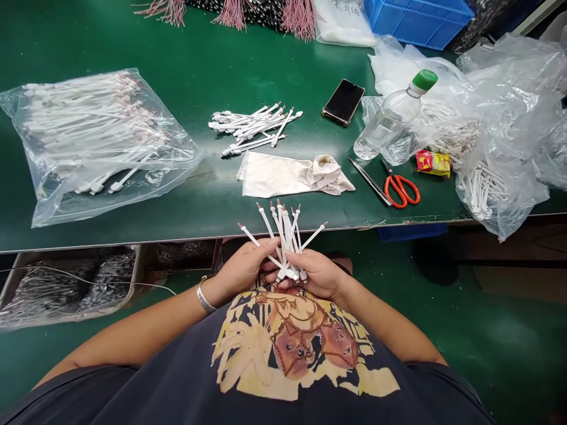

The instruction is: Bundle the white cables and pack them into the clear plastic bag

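A fanned bunch of short white cables is held between my two hands, just off the table's front edge. Their ends with bare red wires point away from me, and the white plugs face my body. My left hand grips the bunch from the left, its thumb on one cable that slants outward. From the right, my right hand closes around the same bunch, thumb across the cables. Some fingers are hidden behind the plugs. Beyond my hands, a loose pile of similar cables lies on the green table.
A folded white cloth, red-handled scissors, tweezers, a phone and a bottle lie or stand ahead. A clear bag of cables is at left; plastic bags crowd the right. A blue crate stands behind.
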Demonstrator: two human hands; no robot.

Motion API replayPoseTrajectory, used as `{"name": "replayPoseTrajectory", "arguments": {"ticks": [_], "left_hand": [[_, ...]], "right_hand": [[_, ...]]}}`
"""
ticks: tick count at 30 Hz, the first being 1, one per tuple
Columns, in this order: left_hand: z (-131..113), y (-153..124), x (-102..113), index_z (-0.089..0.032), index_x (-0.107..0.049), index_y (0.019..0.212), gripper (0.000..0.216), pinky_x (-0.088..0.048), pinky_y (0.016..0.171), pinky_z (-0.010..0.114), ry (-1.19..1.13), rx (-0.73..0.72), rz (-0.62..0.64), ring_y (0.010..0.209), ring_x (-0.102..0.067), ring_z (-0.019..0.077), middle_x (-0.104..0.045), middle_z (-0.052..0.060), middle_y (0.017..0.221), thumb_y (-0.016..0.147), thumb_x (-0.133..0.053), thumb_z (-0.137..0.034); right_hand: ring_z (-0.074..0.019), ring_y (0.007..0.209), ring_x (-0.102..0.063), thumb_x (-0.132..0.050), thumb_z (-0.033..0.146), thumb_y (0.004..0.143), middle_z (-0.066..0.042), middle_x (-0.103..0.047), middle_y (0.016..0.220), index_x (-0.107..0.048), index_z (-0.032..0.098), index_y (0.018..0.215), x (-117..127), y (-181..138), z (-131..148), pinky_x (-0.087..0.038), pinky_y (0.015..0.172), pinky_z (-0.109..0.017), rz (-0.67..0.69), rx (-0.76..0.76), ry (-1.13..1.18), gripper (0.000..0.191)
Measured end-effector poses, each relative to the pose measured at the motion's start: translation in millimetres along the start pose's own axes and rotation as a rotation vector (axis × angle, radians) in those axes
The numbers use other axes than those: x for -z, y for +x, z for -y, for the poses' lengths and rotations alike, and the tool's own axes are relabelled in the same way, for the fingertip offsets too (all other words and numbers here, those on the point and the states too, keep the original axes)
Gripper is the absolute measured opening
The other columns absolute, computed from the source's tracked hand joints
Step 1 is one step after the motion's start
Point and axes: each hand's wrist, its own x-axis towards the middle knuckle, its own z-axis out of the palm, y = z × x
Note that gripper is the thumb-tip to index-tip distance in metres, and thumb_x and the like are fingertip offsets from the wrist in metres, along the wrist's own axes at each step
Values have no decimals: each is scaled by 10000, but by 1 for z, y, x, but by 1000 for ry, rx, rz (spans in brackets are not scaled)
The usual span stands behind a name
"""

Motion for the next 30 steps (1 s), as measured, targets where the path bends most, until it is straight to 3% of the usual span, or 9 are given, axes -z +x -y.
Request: {"name": "replayPoseTrajectory", "arguments": {"ticks": [3,8,15,30], "left_hand": [[1,3,-1,-148,-563,773,277,-258,395,161,-30,31,1,427,-354,50,-424,-38,553,832,-557,-419],[2,5,1,-148,-587,769,233,-255,374,151,-38,64,-7,385,-326,38,-351,-70,488,797,-627,-376],[1,2,0,-138,-575,783,232,-343,386,175,-1,20,-67,392,-450,59,-536,-15,567,776,-658,-354],[1,1,-3,-146,-541,759,248,-327,423,165,-46,31,-100,418,-431,46,-506,-52,541,738,-688,-345]], "right_hand": [[-155,751,-692,-739,353,716,-127,-703,922,-657,85,1012,2,-2,-1,-560,615,-194,-3,3,10,408],[-140,719,-687,-810,233,614,-97,-712,854,-668,88,988,0,-4,-2,-555,631,-184,-20,8,-7,426],[-104,542,-634,-744,357,682,-105,-701,728,-690,54,927,-2,-3,-2,-460,427,-130,-40,19,-85,394],[-81,518,-597,-771,346,655,-78,-689,706,-692,79,907,1,-2,-5,-471,457,-148,-65,35,-29,376]]}}
